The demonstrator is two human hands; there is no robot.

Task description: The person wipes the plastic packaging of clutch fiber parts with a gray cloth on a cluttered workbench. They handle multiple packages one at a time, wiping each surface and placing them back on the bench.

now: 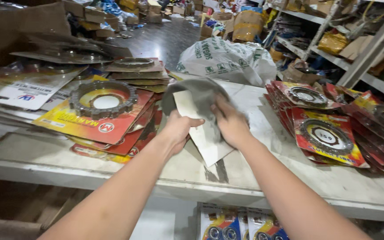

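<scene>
At the bottom edge, below the shelf, blister packs of small bearings (241,227) are seen on a lower level. Both bare forearms are stretched forward and upward from the lower corners over the worn white shelf (290,178), converging at its middle. The left hand (178,129) is closed, thumb on top, around the left edge of a white card package (203,133), which is held tilted above the shelf with its lower corner close to the surface; whether it touches cannot be told. The right hand (231,122) is curled over a grey cloth (196,91), which is pressed against the upper part of the package and draped over its top. To the left, a toothed clutch plate (104,98) is laid on a red and yellow card at the top of a stack of similar packs (112,138). To the right, well apart from the hands, a fanned row of red clutch plate packs (330,133) is spread across the shelf. Behind the cloth, a white woven sack (227,60) is set at the shelf's far edge, and beyond it cardboard boxes (245,24) are scattered on the dark floor.
</scene>
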